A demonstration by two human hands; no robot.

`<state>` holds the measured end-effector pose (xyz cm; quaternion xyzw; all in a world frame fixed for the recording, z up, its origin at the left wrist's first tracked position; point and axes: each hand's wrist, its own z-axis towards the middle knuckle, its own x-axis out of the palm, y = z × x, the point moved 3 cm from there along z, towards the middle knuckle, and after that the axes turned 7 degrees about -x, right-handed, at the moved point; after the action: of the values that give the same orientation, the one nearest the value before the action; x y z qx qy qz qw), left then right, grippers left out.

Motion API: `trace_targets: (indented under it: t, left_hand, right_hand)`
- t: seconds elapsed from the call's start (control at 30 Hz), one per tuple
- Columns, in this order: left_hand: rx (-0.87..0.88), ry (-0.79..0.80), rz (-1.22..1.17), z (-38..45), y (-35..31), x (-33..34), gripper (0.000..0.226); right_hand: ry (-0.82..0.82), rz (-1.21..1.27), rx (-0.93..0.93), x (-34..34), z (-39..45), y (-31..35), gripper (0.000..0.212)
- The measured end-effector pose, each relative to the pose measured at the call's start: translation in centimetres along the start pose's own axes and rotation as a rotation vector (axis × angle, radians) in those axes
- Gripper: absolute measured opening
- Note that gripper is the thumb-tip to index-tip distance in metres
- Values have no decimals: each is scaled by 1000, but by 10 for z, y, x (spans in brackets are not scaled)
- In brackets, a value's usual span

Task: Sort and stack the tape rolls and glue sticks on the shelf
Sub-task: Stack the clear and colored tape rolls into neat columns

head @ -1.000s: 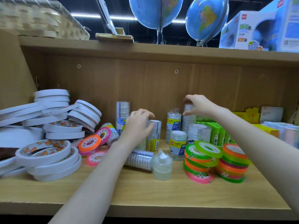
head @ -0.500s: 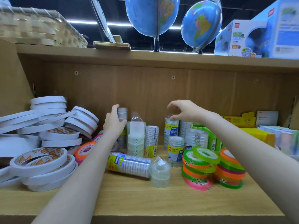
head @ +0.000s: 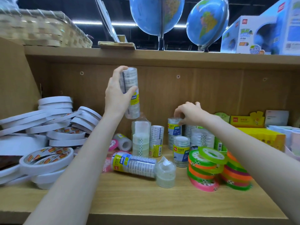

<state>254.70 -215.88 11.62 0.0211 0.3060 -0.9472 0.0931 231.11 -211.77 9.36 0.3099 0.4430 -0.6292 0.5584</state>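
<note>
My left hand grips a tall wrapped pack of clear tape rolls and holds it upright in the air above the shelf. My right hand pinches the top of a standing clear tape pack with a blue label near the back. Other clear packs stand between them, and one long pack lies on its side. A small clear pack stands in front. Stacks of green, orange and pink tape rolls sit at the right.
A loose heap of white double-sided tape rolls fills the left of the shelf. Green and yellow boxes line the right back. The upper shelf board hangs close above, carrying globes, a wicker basket and boxes.
My left hand has lifted the tall clear tape pack up off the shelf. My right hand has dropped onto the top of the blue-labelled pack.
</note>
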Motion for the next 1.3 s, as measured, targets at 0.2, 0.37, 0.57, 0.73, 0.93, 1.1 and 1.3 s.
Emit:
trace_targets:
  t: [0.2, 0.37, 0.57, 0.73, 0.93, 1.1, 1.3]
  left_hand:
    - [-62, 35, 41, -5, 15, -4, 51]
    - [-95, 12, -5, -6, 14, -10, 49]
    - [-21, 42, -64, -1, -16, 9, 48]
    - [73, 79, -136, -10, -45, 42, 45]
    - [74, 289, -79, -35, -38, 92, 46]
    - [-41, 449, 195, -49, -7, 121, 43]
    - [19, 564, 594, -43, 10, 122, 56]
  right_hand:
    - [-92, 154, -32, -2, 17, 18, 15]
    - [-98, 225, -60, 4, 17, 23, 24]
    - [-206, 461, 4, -37, -11, -10, 33]
    - [-310, 569, 8, -61, -31, -28, 48]
    - [-252, 595, -15, -51, -48, -33, 67]
    - [-181, 565, 0, -37, -51, -42, 59]
    - [-153, 476, -26, -28, -41, -42, 50]
